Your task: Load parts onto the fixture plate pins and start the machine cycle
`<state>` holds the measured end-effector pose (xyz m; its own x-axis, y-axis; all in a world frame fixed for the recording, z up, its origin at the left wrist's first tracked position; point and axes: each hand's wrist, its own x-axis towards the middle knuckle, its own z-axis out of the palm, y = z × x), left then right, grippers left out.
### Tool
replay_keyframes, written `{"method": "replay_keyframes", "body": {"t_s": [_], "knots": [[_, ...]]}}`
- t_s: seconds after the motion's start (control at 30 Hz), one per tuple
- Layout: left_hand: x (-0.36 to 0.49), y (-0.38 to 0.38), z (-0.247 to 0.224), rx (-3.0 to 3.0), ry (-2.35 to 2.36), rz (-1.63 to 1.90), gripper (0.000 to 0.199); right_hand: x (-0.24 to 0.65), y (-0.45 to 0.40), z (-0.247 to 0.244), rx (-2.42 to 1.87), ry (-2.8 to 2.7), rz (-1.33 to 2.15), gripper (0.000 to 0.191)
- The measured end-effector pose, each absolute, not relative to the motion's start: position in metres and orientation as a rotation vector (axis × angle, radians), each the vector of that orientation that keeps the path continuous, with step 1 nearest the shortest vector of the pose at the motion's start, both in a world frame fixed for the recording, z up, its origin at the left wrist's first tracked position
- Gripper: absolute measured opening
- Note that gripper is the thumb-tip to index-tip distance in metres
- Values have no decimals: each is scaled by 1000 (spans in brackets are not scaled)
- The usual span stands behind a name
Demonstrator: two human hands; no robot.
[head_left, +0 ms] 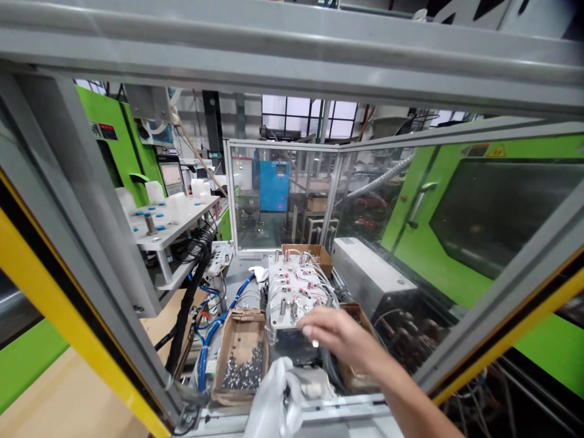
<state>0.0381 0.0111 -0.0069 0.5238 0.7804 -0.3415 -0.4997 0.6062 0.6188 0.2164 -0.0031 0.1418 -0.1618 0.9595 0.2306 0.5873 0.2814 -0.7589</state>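
My left hand [276,398], in a white glove, is low in the middle of the view with its fingers curled in. Small dark bits show between thumb and fingers, too small to name surely. Bare, my right hand [335,334] reaches in from the right over the near edge of a light grey fixture plate [279,317]. Its fingers are bent and close together; whatever they hold, if anything, is hidden. Metal posts, small pink-and-silver fittings and thin tubes cover the plate. To the left, an open cardboard box [219,377] holds many small black and silver parts.
Another cardboard box [360,380] lies right of the plate, partly behind my forearm; a third box [325,261] stands behind it. Blue hoses [205,359] run at left. The aluminium frame [292,55] crosses above, with yellow-edged posts either side. A grey metal housing [369,267] stands right.
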Motion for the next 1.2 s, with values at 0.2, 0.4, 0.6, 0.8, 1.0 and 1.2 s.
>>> {"method": "replay_keyframes", "body": {"t_s": [0.2,0.4,0.6,0.8,1.0,1.2], "knots": [[32,5,-12,545,720,687,57,291,92,147,-1636,-1682,669,33],[32,15,-34,346,888,657,34,323,164,125,-1834,-1773,533,23],[24,15,-35,333,789,736,74,325,185,116,-1941,-1905,348,21],[19,18,-28,419,728,706,64,315,186,120,-2011,-1996,248,18],[22,22,-27,483,650,791,64,283,143,156,-1941,-1962,86,28],[31,30,-16,561,592,865,77,209,35,152,-1280,-2235,836,19]]}}
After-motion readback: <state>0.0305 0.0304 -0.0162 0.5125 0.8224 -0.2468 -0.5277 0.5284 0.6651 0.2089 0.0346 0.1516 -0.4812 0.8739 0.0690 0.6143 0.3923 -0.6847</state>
